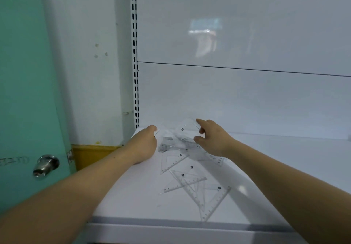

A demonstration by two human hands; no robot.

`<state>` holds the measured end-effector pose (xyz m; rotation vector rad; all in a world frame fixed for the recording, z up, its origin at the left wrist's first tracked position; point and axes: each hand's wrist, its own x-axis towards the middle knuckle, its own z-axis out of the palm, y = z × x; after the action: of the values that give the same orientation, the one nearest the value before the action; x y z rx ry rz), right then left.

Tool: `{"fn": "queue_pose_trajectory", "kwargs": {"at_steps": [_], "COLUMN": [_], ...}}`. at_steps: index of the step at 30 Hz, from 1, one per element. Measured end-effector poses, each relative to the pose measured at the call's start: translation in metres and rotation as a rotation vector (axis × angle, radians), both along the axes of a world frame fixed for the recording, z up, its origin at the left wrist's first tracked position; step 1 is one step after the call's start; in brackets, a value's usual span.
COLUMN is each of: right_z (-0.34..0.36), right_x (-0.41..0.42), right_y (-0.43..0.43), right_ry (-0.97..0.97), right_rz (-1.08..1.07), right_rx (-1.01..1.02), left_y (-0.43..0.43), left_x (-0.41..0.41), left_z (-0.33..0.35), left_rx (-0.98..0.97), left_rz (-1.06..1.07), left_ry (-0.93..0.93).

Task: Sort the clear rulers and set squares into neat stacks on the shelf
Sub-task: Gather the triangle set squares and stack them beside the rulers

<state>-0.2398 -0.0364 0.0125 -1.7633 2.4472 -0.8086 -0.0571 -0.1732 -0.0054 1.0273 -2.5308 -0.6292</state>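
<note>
Loose set squares (191, 184) lie before right hand (214, 139) fingers (201, 123) pinching a clear piece (187, 127); left hand (144, 143) unclear.

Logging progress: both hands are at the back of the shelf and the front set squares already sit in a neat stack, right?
No: the head view shows the front set squares lying crisscrossed, not stacked. The left hand and right hand are at the back.

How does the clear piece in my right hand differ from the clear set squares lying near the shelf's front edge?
The clear plastic piece pinched by the right hand is raised at the back; the clear triangular set squares lie flat, overlapping, near the front. The held piece is gripped; those are untouched. Both are transparent, each with a dark dot.
</note>
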Motion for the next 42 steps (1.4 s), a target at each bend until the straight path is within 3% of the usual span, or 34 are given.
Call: {"fn": "queue_pose_trajectory", "kwargs": {"at_steps": [8, 15, 18, 25, 35, 42], "right_z": [0.01, 0.008, 0.007, 0.004, -0.007, -0.003], "right_x": [0.001, 0.001, -0.006, -0.039, -0.08, -0.114], "right_y": [0.042, 0.106, 0.144, 0.279, 0.524, 0.616], "right_ry": [-0.001, 0.014, 0.013, 0.07, 0.023, 0.031], "right_rz": [-0.167, -0.342, -0.439, -0.624, -0.963, -1.023], "right_rx": [-0.152, -0.135, -0.146, -0.148, -0.129, -0.118], "left_y": [0.021, 0.062, 0.095, 0.206, 0.42, 0.508], "left_x": [0.0, -0.026, -0.042, -0.102, -0.218, -0.276], "left_z": [0.019, 0.029, 0.03, 0.024, 0.004, -0.004], "left_rx": [-0.069, 0.013, -0.042, -0.222, -0.162, -0.252], "left_rz": [-0.112, -0.253, -0.3, -0.505, -0.699, -0.697], "left_ry": [0.024, 0.098, 0.136, 0.121, 0.142, 0.096]}}
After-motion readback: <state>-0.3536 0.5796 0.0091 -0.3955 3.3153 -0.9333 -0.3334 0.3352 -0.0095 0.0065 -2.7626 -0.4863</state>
